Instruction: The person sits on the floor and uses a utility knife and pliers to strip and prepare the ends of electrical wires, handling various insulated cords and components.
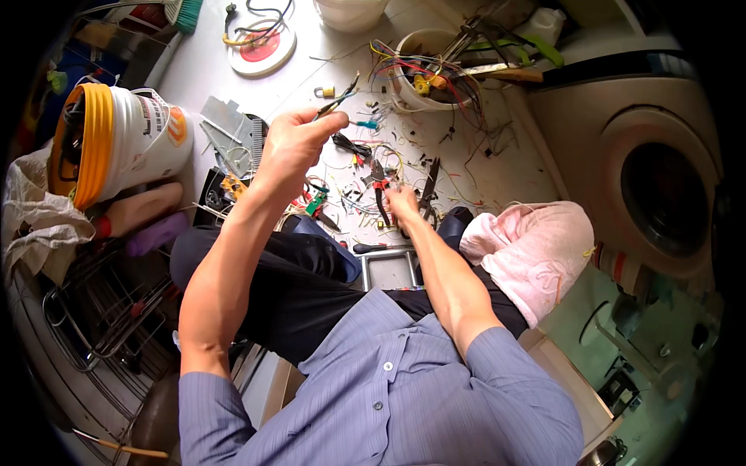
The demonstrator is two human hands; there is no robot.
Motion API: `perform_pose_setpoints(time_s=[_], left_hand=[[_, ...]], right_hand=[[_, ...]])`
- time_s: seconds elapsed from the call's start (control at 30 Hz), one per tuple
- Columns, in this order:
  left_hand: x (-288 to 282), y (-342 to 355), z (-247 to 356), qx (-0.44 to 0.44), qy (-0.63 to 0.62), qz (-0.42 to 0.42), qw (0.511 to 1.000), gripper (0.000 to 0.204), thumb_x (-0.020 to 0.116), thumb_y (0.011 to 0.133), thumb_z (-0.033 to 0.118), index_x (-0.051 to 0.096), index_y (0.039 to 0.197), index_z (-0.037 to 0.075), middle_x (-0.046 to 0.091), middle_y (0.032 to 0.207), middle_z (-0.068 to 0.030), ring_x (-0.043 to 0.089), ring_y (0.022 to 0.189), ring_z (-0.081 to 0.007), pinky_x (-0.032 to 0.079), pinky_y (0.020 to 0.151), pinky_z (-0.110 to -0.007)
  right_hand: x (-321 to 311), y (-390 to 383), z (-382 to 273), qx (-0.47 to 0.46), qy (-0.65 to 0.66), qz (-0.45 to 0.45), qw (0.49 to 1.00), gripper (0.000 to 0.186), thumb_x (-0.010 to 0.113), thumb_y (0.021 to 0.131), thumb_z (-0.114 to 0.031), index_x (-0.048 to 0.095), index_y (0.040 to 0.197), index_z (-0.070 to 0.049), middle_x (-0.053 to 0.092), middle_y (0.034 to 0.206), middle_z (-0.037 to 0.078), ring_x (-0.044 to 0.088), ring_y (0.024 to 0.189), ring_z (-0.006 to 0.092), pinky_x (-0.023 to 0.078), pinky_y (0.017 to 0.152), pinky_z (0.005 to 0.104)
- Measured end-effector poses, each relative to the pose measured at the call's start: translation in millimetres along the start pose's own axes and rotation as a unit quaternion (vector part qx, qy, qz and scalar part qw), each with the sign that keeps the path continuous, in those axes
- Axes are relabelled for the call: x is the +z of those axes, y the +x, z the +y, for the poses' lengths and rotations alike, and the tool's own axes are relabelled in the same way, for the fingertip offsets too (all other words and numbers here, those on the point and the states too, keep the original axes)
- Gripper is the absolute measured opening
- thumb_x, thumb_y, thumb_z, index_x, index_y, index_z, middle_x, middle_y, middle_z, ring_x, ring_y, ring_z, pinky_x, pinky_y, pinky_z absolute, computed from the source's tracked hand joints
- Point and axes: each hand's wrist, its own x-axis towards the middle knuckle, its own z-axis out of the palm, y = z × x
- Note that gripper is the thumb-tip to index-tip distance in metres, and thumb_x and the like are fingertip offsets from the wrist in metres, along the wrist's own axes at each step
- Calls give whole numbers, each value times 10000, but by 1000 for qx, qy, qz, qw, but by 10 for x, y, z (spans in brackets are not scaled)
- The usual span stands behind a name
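Raised at centre left, my left hand (294,147) is closed on a cable (339,101), its thin wires fanning out past the thumb and fingertips. Lower and to the right, my right hand (402,203) is closed at the pliers (379,177), which have red and black handles. One handle stands apart from the hand; the other runs to the fingers. The plier jaws point away from me, over floor strewn with wire scraps. Between my hands lie a black coiled cord (351,145) and a small green circuit board (316,203).
A white bucket (151,132) with a yellow rim stands at left. Another bucket (423,101) at the far right holds wires and tools. A front-loading washing machine (622,147) is at right. A pink towel (532,248) covers my right knee. A padlock (325,92) lies on the floor.
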Motion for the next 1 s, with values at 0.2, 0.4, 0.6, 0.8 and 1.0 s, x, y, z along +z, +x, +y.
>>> perform_pose_setpoints(time_s=[0.2,0.4,0.6,0.8,1.0], left_hand=[[-16,8,35,-30,-49,-7,998,155,702,926,200,689,918,46,337,581,134,232,482,12,165,459,-214],[112,-28,30,-42,-116,-46,991,191,658,971,215,682,951,26,342,570,129,243,465,6,183,441,-210],[165,39,-74,-82,-161,-52,982,172,634,984,176,663,1006,7,516,654,48,402,494,-25,288,446,-190],[182,71,-132,-104,-131,-36,985,153,684,945,196,667,916,47,413,613,97,306,484,-11,220,440,-212],[279,77,-49,-68,-86,-22,994,210,692,932,193,578,768,132,351,582,124,247,468,-3,163,430,-231]], right_hand=[[275,7,264,-98,-224,-51,968,615,691,825,-459,657,1158,57,687,1112,251,659,1025,326,502,906,401],[123,-47,215,-180,-387,73,901,465,716,845,-261,512,1160,14,540,1166,247,590,1058,422,497,904,505],[201,113,278,-164,-456,44,874,583,781,791,-287,478,1164,43,551,1132,289,660,953,455,554,805,521],[205,171,119,-91,-445,24,891,546,645,747,-208,509,1179,96,610,1149,308,662,1007,459,544,890,511],[-9,-34,-407,-40,-387,-13,921,541,589,717,-224,622,1125,131,670,1093,333,652,1087,452,509,968,470]])
